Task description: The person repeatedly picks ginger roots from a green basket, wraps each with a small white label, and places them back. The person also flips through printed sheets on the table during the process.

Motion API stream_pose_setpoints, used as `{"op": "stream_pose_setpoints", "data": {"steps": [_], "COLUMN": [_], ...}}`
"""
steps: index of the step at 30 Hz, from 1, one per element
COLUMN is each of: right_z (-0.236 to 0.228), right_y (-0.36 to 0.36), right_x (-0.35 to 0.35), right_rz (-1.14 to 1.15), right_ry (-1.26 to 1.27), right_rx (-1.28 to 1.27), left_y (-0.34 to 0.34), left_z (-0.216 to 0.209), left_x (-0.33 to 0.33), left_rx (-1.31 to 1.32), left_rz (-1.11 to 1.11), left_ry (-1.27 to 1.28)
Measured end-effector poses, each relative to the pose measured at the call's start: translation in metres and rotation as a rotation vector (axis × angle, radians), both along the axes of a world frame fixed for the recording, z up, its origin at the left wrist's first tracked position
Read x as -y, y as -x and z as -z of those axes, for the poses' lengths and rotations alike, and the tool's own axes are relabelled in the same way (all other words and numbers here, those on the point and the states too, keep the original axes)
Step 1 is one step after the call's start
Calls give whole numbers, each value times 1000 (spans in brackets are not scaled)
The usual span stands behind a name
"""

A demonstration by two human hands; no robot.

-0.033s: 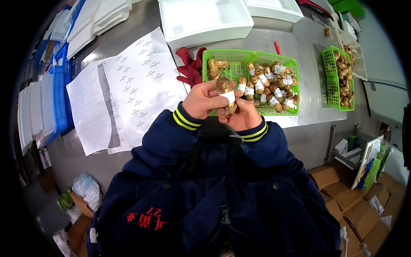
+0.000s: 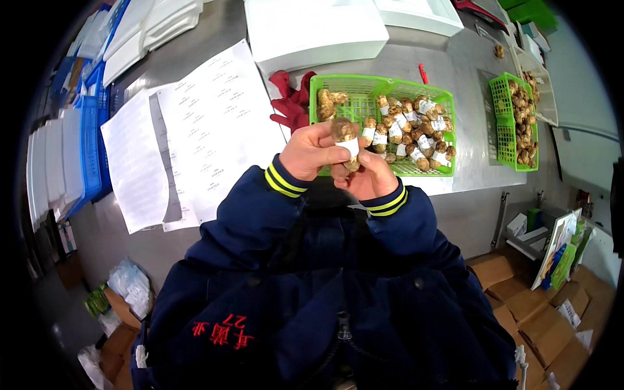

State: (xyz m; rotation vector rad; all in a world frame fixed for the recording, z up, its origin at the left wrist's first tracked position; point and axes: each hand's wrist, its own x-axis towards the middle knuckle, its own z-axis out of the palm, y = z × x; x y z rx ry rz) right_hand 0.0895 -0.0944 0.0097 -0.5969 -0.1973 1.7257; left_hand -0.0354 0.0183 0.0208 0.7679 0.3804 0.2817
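A brown mushroom [image 2: 343, 129] with a white paper label around its stem is held upright between both hands, over the near edge of a green basket [image 2: 364, 82]. My left hand [image 2: 309, 153] pinches it at the label with thumb and fingers. Its lower end is gripped by my right hand [image 2: 373, 177], fingers closed around it. Several labelled mushrooms [image 2: 426, 125] fill the basket's right part. At its far left lie a few mushrooms [image 2: 327, 103] on which no label shows. My hands hide part of the basket's near left side.
Left of the basket lie red gloves [image 2: 290, 104] and large label sheets [image 2: 214, 130]. White foam boxes [image 2: 318, 52] stand behind, a red pen [image 2: 423, 74] beside the basket. Farther right is another green basket [image 2: 503, 140] of mushrooms. Blue crates [image 2: 92, 146] are at the far left.
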Motion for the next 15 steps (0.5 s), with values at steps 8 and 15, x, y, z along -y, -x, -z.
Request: {"op": "stream_pose_setpoints", "data": {"steps": [8, 15], "right_z": [72, 40], "right_y": [-69, -45], "right_x": [-1, -26], "right_rz": [-13, 222], "right_ry": [315, -60], "right_rx": [1634, 2410], "left_y": [57, 257], "left_z": [50, 132], "left_x": [11, 8], "left_rx": [-284, -1366], "left_rz": [-389, -963], "left_ry": [-269, -1236]}}
